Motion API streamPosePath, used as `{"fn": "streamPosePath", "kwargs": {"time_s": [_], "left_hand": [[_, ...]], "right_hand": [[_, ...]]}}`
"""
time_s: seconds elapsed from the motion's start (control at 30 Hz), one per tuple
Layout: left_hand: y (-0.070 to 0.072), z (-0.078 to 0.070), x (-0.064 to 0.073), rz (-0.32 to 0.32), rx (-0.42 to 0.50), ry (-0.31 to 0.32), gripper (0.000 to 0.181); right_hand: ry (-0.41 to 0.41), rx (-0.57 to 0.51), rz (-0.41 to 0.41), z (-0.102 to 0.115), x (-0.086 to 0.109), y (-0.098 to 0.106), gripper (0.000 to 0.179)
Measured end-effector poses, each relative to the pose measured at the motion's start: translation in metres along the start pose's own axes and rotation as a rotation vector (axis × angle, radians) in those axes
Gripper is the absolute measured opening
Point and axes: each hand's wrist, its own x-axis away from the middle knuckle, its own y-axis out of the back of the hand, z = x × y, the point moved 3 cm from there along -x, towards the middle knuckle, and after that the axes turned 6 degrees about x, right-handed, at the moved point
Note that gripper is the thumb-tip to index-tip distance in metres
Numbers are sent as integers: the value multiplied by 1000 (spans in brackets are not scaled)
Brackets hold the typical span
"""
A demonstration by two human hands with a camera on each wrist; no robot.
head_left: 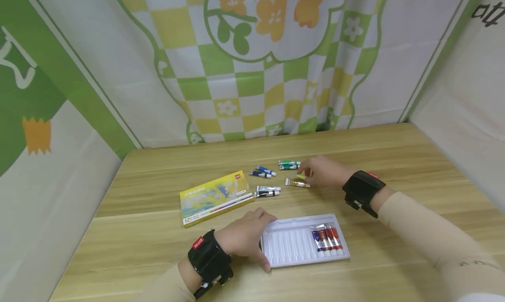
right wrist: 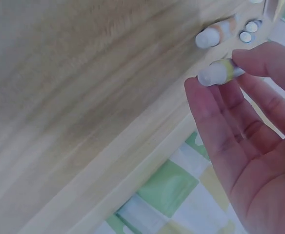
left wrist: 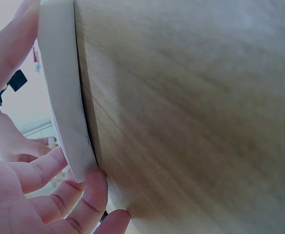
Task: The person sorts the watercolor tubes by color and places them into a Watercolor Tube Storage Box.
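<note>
My right hand point(head_left: 321, 170) pinches a small yellow-banded paint tube point(right wrist: 219, 72) between thumb and fingers, its white cap showing in the right wrist view. Just below that hand in the head view lies an ochre paint tube point(head_left: 297, 183). With thumb at the near corner and fingers at the far one, my left hand point(head_left: 246, 236) grips the left end of a white ribbed plastic tray point(head_left: 289, 246). The tray's pale side wall point(left wrist: 62, 92) runs between thumb and fingers in the left wrist view. Several purple to red paint tubes point(head_left: 327, 240) lie side by side in its right end.
Two green tubes point(head_left: 289, 165) lie beyond the ochre one. Blue tubes point(head_left: 263, 172) are left of them, with a silver-white and a black tube point(head_left: 267, 191) nearer. A yellow printed paint box point(head_left: 217, 199) lies at left. A checkered curtain point(head_left: 252, 91) hangs behind the wooden table point(head_left: 138, 232).
</note>
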Motion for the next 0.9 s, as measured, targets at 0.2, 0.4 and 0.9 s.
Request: {"fn": "streamPosePath", "kwargs": {"time_s": [0.2, 0.4, 0.9], "left_hand": [[1, 0, 0, 7, 6, 8, 109], [1, -1, 0, 9, 5, 3, 107], [0, 0, -1, 9, 5, 7, 109]], "right_hand": [[10, -128, 8, 4, 15, 3, 30], [-8, -200, 43, 6, 26, -3, 32], [-34, -564, 93, 17, 49, -7, 32]]}}
